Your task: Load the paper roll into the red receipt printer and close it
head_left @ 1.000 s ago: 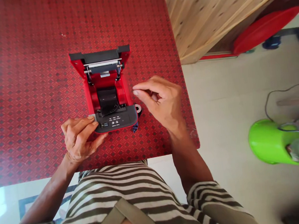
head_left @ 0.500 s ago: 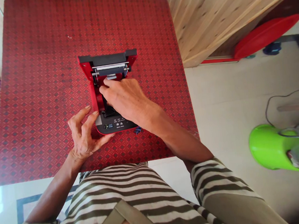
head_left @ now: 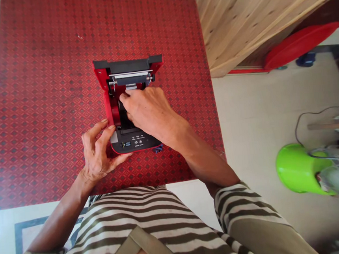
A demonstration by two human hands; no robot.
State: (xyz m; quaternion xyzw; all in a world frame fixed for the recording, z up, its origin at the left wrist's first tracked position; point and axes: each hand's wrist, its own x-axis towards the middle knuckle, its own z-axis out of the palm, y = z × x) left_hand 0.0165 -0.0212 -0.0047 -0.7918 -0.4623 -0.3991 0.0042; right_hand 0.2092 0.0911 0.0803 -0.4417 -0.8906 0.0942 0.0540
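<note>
A red and black label printer (head_left: 134, 145) lies on the table with its lid (head_left: 128, 63) raised, showing a roller and the inner compartment. At its near left corner, my left hand (head_left: 97, 151) grips the casing, fingers on the left side and thumb along the front edge. My right hand (head_left: 153, 110) reaches down into the open compartment from the right. Its fingers are curled, and the tips are mostly hidden inside, so what they hold, if anything, does not show. Buttons and a small display sit on the printer's front panel.
The printer rests on a table with a red patterned cover (head_left: 50, 94). A wood-plank surface (head_left: 231, 15) borders the far right. On the floor to the right stand a bright green stool or bucket (head_left: 294, 169) and a red rounded object (head_left: 299, 46). A cable (head_left: 302, 117) runs nearby.
The view has shifted slightly, so the printer appears a little further right. My right hand stays in the compartment with a small shift of the fingers. The left hand keeps its place at the corner.
</note>
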